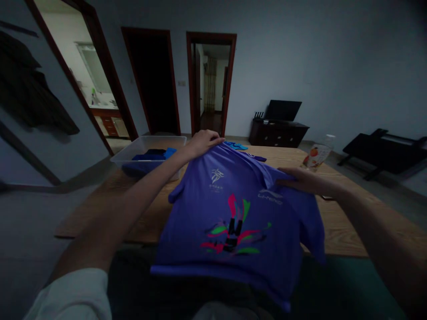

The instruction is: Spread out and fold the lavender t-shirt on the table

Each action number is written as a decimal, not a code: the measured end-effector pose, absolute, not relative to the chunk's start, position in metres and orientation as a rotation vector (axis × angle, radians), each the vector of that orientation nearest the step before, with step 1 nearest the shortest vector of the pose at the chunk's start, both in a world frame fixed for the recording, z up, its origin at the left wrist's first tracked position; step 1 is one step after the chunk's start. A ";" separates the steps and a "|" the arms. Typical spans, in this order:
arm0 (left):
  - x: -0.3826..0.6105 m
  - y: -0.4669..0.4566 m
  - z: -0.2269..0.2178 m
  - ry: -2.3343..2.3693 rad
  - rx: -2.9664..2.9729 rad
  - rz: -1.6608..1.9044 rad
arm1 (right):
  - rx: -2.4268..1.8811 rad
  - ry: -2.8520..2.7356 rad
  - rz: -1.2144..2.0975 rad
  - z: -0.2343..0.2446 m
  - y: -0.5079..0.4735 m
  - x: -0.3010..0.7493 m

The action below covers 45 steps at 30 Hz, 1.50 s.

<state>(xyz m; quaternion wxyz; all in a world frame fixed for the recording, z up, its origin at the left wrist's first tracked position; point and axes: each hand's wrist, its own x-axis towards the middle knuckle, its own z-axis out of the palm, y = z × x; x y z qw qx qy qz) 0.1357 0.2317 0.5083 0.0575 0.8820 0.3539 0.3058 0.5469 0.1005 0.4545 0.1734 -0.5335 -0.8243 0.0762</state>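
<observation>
A purple sports shirt (pixel 233 209) with a pink and green print lies front up on the wooden table (pixel 347 231), its hem hanging over the near edge toward me. My left hand (pixel 203 141) rests on the shirt's far left shoulder, fingers closed over the cloth. At the right shoulder, my right hand (pixel 302 180) lies flat on the fabric by the sleeve. Whether either hand pinches the cloth is hard to tell in the dim light.
A clear plastic bin (pixel 147 151) with blue clothes stands at the table's far left. A plastic bottle with a fruit label (pixel 316 155) is at the far right. Beyond are open doorways, a dark cabinet with a screen (pixel 280 126) and a low black bench (pixel 387 151).
</observation>
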 end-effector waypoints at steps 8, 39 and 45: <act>0.198 0.323 0.542 1.758 2.727 1.001 | -1.680 -2.112 -0.145 0.489 0.248 0.558; 0.161 0.347 0.378 1.762 2.425 0.679 | -1.811 -2.054 0.007 0.333 0.333 0.613; 0.170 0.381 0.447 1.915 2.366 0.872 | -1.863 -1.828 -0.219 0.392 0.388 0.608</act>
